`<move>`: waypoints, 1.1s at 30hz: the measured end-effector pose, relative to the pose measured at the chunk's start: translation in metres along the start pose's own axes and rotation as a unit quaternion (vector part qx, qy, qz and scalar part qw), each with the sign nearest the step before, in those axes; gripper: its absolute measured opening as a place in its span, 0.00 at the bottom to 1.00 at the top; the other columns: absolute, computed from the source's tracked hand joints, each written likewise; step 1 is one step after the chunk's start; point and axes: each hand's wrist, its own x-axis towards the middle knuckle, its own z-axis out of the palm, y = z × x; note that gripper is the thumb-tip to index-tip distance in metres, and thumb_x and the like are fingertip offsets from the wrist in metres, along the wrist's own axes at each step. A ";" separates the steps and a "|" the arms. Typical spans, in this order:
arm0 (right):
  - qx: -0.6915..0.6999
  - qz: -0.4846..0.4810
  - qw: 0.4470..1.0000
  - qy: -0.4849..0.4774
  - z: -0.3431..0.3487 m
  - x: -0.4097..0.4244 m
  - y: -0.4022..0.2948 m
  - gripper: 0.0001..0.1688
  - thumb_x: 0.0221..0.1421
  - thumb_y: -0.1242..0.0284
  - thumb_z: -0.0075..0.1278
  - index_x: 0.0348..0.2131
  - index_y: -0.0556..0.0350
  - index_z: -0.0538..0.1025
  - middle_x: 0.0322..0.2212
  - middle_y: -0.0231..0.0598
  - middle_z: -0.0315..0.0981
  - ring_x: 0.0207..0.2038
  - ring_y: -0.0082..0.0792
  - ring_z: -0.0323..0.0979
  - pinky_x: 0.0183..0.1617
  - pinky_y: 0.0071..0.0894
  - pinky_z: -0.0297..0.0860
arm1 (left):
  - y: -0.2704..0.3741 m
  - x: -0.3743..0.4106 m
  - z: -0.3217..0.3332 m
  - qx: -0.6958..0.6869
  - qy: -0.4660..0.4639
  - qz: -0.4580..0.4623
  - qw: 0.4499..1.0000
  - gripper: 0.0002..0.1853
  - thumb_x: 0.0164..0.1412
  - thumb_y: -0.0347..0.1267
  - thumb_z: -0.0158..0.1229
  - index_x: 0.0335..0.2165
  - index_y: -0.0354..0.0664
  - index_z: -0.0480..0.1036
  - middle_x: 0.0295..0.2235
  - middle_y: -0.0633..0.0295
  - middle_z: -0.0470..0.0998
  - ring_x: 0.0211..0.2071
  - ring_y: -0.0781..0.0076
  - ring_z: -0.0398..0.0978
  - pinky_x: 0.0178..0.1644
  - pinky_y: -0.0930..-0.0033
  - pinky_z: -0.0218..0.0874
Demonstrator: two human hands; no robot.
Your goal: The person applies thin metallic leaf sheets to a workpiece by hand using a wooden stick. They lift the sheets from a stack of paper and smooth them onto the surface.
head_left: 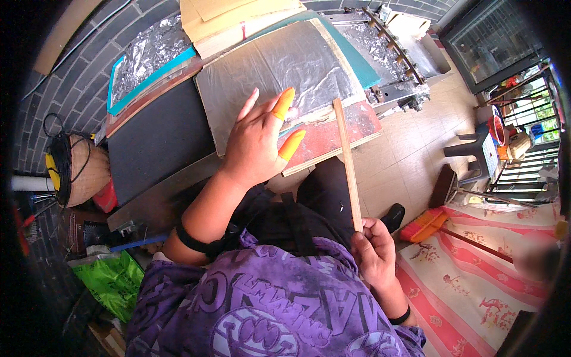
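Observation:
My left hand (263,138), with yellow finger cots on its thumb and index finger, is spread over the near edge of a stack of sheets with a thin silvery film (276,62) on top. Its fingertips are at the film; whether they press on it I cannot tell. My right hand (374,250) grips the lower end of a flat wooden stick (348,165), whose far end reaches the stack's near right corner. The stack lies on a worn red board (352,125), with a teal mat (352,67) beneath its far right part.
A blue-edged tray (154,80) of crumpled foil and a pile of yellowish paper (243,22) lie at the back. A metal frame (401,58) with foil scraps stands beyond. A plastic stool (477,151) and an orange broom (424,225) are at the right.

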 end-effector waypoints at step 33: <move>-0.143 -0.013 0.988 0.048 -0.097 -0.018 -0.060 0.11 0.46 0.84 0.43 0.34 0.66 0.70 0.20 0.27 0.64 0.22 0.16 0.59 0.25 0.15 0.57 | 0.008 0.054 0.028 0.076 -0.124 0.011 0.989 0.29 0.53 0.45 0.50 0.48 0.36 0.62 0.52 0.48 0.59 0.56 0.51 0.52 0.60 0.53 0.39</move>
